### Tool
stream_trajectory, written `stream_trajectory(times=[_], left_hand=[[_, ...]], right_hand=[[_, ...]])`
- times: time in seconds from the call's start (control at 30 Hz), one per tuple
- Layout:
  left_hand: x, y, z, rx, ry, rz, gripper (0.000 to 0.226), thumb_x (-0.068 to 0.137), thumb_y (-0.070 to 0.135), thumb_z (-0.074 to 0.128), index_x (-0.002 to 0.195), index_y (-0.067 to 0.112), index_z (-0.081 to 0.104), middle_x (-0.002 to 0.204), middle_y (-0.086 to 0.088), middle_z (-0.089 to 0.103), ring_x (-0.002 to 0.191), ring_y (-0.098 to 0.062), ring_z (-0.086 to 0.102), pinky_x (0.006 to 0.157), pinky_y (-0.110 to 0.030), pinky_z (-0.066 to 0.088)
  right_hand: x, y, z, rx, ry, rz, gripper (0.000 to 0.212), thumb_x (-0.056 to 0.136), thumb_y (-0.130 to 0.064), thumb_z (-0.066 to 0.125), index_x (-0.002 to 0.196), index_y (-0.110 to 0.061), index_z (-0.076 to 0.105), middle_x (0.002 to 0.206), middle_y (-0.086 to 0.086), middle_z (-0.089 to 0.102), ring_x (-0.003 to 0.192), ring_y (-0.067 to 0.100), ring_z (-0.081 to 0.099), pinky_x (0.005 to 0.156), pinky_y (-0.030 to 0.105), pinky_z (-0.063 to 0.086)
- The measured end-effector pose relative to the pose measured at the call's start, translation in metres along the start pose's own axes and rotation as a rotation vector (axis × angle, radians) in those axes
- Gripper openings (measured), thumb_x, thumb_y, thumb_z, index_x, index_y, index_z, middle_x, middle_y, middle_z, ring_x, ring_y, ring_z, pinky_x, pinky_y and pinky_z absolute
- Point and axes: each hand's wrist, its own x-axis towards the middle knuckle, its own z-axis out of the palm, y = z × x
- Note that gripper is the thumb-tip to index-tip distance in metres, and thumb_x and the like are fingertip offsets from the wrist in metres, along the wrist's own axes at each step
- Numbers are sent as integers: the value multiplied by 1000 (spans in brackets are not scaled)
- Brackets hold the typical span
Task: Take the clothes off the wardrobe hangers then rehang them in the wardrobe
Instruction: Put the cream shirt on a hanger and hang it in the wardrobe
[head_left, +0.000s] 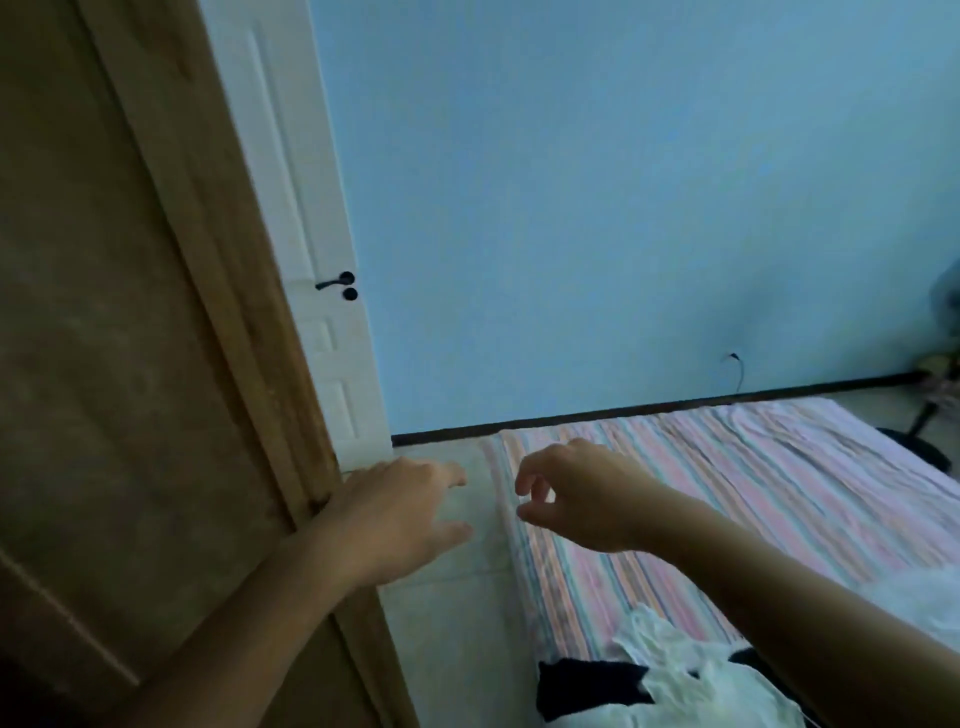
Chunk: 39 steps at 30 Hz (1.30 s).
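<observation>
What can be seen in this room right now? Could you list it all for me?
wardrobe door: one, brown wood, left side.
room door: one, white with a black handle, behind the wardrobe door.
wall: one, light blue, with a dark skirting along its foot.
cable: one, dark, low on the wall at right.
floor: pale tiles, between wardrobe door and bed.
bed: one, pink-striped sheet, right.
clothes: a heap, white and black, on the bed's near corner.
fan stand: one, dark, far right; blurred.
left hand: fingers spread, holds nothing, beside the wardrobe door edge.
right hand: fingers loosely curled, holds nothing, above the bed's edge.
</observation>
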Motion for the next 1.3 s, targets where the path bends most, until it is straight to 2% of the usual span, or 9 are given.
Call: stream_trajectory(times=[0.13,0.23,0.33,0.43,0.57,0.67,0.83,1.13,1.3], left_hand=[[40,29,7,28,-44,144,58,86,64,55,137,37,48,135,9,58,116,-14,57,89,-32,46],[69,47,16,38,-83,243,60,85,65,57,137,36,49,137,8,57,119,-15,56,94,-35,48],[93,61,27,22,-130,356,64,86,69,54,140,34,47,140,10,55,125,-13,53,98,-35,45],[114,72,38,4,-178,476,65,87,68,54,141,33,46,141,10,54,128,-12,51,100,-34,43],[136,89,55,-4,-219,611,63,87,64,57,140,30,48,140,8,56,127,-13,53,103,-37,45],[151,110,70,7,-262,698,63,88,62,58,140,28,49,139,6,57,125,-16,55,102,-38,47],[164,162,99,11,-306,825,58,90,58,59,139,27,50,135,2,60,120,-19,58,95,-37,48],[199,283,185,73,-401,912,45,95,48,55,134,24,54,129,-2,62,117,-25,58,92,-41,50],[227,360,254,98,-478,919,36,95,47,55,120,22,60,118,0,66,108,-22,61,87,-39,51]], right_hand=[[-22,34,4,-63,45,152,32,96,-41,58,124,-26,61,121,-5,65,104,15,61,89,35,53],[-39,55,7,-67,80,257,35,94,-41,60,126,-26,58,122,-6,60,99,11,57,79,26,47],[-57,72,8,-43,84,390,35,93,-42,61,125,-27,57,121,-6,60,98,11,56,83,29,50],[-78,85,11,-26,84,527,34,93,-43,61,124,-28,57,122,-7,60,96,10,53,81,27,45],[-100,93,15,13,116,709,36,94,-43,61,126,-28,57,128,-5,60,110,16,57,96,35,49],[-118,98,21,42,181,826,35,94,-42,60,125,-26,58,127,-3,61,111,18,58,95,38,49],[-167,121,35,71,168,1008,35,94,-40,58,126,-26,60,128,-3,61,113,18,57,94,38,48],[-235,219,79,83,135,1205,32,91,-41,58,121,-29,60,123,-2,62,111,25,59,82,34,48],[-259,291,123,84,108,1246,24,91,-30,55,112,-19,60,107,3,65,97,28,62,78,38,53]])
